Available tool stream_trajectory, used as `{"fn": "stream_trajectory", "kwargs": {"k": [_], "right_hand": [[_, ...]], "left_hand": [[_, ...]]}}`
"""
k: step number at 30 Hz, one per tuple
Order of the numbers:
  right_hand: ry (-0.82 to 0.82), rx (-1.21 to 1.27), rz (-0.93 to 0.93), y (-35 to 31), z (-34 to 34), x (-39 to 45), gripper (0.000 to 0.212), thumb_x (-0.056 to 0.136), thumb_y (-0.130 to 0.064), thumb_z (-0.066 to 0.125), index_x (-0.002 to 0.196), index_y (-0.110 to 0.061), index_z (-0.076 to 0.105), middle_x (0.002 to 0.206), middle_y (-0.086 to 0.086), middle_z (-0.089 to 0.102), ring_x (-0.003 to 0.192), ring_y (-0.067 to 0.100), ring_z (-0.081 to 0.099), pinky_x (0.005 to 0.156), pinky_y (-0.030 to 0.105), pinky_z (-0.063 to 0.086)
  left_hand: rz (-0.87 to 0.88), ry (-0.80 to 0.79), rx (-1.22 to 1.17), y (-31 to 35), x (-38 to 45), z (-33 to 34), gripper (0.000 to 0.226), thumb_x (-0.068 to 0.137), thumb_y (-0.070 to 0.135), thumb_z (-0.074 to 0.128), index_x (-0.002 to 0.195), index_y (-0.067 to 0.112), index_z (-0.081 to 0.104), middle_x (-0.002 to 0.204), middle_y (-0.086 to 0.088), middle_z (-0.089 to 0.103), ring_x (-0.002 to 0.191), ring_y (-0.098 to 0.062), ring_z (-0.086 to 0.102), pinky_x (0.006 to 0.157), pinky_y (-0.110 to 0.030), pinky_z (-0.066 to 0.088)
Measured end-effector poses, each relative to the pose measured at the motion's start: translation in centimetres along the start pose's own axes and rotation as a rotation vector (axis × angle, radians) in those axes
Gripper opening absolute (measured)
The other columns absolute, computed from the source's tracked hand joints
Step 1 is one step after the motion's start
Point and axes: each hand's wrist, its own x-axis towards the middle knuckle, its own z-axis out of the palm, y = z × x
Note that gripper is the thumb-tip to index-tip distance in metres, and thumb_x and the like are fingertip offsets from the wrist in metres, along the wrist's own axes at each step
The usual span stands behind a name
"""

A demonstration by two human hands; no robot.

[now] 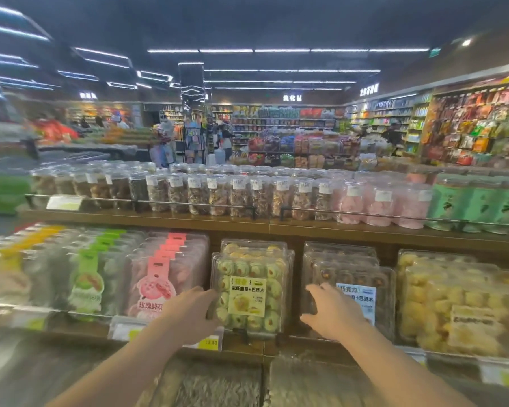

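A clear plastic box of green cookies (249, 292) with a yellow label stands upright at the front of a lower wooden shelf. My left hand (190, 312) reaches in from the lower left, and its thumb and fingers curl round the box's left edge. To the right stands a clear box of dark cookies (365, 289) with a blue and white label. My right hand (334, 314) hovers in front of that box's left part with fingers spread and curved. A narrow gap separates it from the green cookie box, and I see nothing held in it.
More boxes stand behind both. Pink-labelled (159, 277) and green-labelled pastry packs (86, 277) lie to the left, yellow cookie boxes (453, 304) to the right. Clear jars (247, 195) behind a rail fill the upper shelf. Price tags (207, 342) line the edge. Shoppers stand far back.
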Motion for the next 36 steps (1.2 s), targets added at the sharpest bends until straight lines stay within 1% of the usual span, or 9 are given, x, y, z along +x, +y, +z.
{"fn": "stream_trajectory", "kwargs": {"k": [5,8,11,16,19,22,27,30,36], "right_hand": [[-0.036,-0.032,-0.116,0.6,-0.7,-3.8,0.074,0.091,-0.060,0.058,0.154,-0.030,0.033,0.150,0.001,0.046,0.136,0.025,0.047,0.102,0.044,0.048],[-0.064,-0.056,-0.211,0.6,-0.2,-5.9,0.075,0.091,-0.061,0.058,0.154,-0.030,0.032,0.148,0.001,0.047,0.136,0.025,0.046,0.103,0.044,0.048],[-0.099,-0.068,-0.323,-0.1,0.3,-8.0,0.074,0.090,-0.062,0.058,0.152,-0.030,0.034,0.144,0.001,0.050,0.133,0.025,0.048,0.101,0.044,0.049],[-0.164,-0.088,-0.526,-4.1,1.4,-11.5,0.074,0.090,-0.062,0.056,0.152,-0.030,0.033,0.149,0.002,0.046,0.137,0.026,0.045,0.102,0.044,0.047],[-0.212,-0.115,-0.675,-7.9,1.4,-14.0,0.075,0.092,-0.060,0.055,0.154,-0.028,0.030,0.148,0.002,0.047,0.136,0.027,0.046,0.100,0.043,0.048],[-0.199,-0.105,-0.830,-12.1,1.1,-17.0,0.073,0.092,-0.060,0.055,0.153,-0.027,0.032,0.146,0.002,0.047,0.134,0.027,0.046,0.101,0.042,0.047],[-0.180,-0.082,-1.051,-19.1,0.2,-23.7,0.072,0.090,-0.058,0.056,0.152,-0.027,0.034,0.144,0.003,0.049,0.133,0.026,0.048,0.102,0.042,0.045],[-0.192,-0.074,-1.193,-22.9,-0.2,-28.8,0.071,0.088,-0.056,0.055,0.150,-0.027,0.037,0.143,0.002,0.051,0.132,0.026,0.049,0.102,0.041,0.045],[-0.266,-0.037,-1.457,-29.0,-0.3,-41.3,0.064,0.087,-0.056,0.060,0.141,-0.026,0.046,0.137,0.002,0.056,0.128,0.026,0.052,0.100,0.038,0.047]], "left_hand": [[-0.098,-0.003,0.042,2.5,-5.9,-0.8,0.059,0.088,0.066,0.051,0.138,0.034,0.052,0.133,0.004,0.065,0.120,-0.024,0.062,0.093,-0.038,0.052],[-0.183,0.031,0.013,4.4,-9.8,-0.6,0.059,0.088,0.071,0.051,0.134,0.034,0.054,0.125,0.006,0.065,0.117,-0.022,0.061,0.089,-0.039,0.053],[-0.289,0.030,-0.033,6.0,-14.4,0.5,0.053,0.084,0.075,0.050,0.125,0.040,0.055,0.133,0.012,0.059,0.122,-0.018,0.059,0.091,-0.038,0.049],[-0.460,0.015,-0.048,6.9,-23.4,1.0,0.079,0.079,0.093,0.033,0.137,0.042,0.052,0.135,0.013,0.061,0.123,-0.016,0.060,0.098,-0.040,0.054],[-0.597,0.014,-0.047,6.8,-29.0,0.1,0.068,0.085,0.083,0.043,0.136,0.039,0.053,0.132,0.014,0.062,0.117,-0.014,0.062,0.093,-0.036,0.056],[-0.723,0.051,-0.029,6.6,-34.4,-1.3,0.076,0.080,0.090,0.036,0.136,0.042,0.051,0.131,0.015,0.060,0.117,-0.015,0.062,0.086,-0.031,0.052],[-0.960,0.057,-0.020,6.9,-43.9,-2.5,0.063,0.089,0.076,0.048,0.140,0.040,0.050,0.134,0.013,0.057,0.122,-0.016,0.059,0.085,-0.035,0.046],[-1.091,0.086,-0.022,8.0,-50.4,-3.4,0.054,0.089,0.074,0.048,0.132,0.041,0.054,0.126,0.012,0.059,0.120,-0.015,0.059,0.080,-0.033,0.042],[-1.367,0.133,-0.061,12.6,-66.1,-3.2,0.061,0.089,0.077,0.047,0.138,0.041,0.050,0.134,0.013,0.056,0.126,-0.014,0.056,0.099,-0.037,0.048]]}}
